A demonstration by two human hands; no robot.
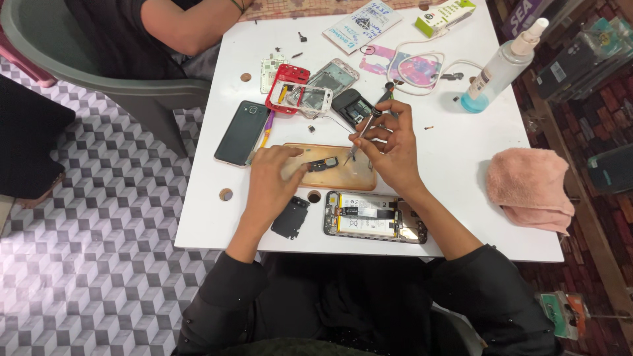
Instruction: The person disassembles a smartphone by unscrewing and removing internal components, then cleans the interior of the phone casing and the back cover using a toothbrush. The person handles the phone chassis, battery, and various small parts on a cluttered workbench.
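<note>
Meanwhile, the left hand pins a small dark part on a tan case while the right hand grips tweezers.

One white tabletop carries one opened phone showing its battery, one intact black phone, one red phone frame, one clear amber phone case, one spray bottle, one pink cloth, one white cable and one green-and-white box.

Pink towel, spray bottle, black phone w/ red frame nearby.
</note>
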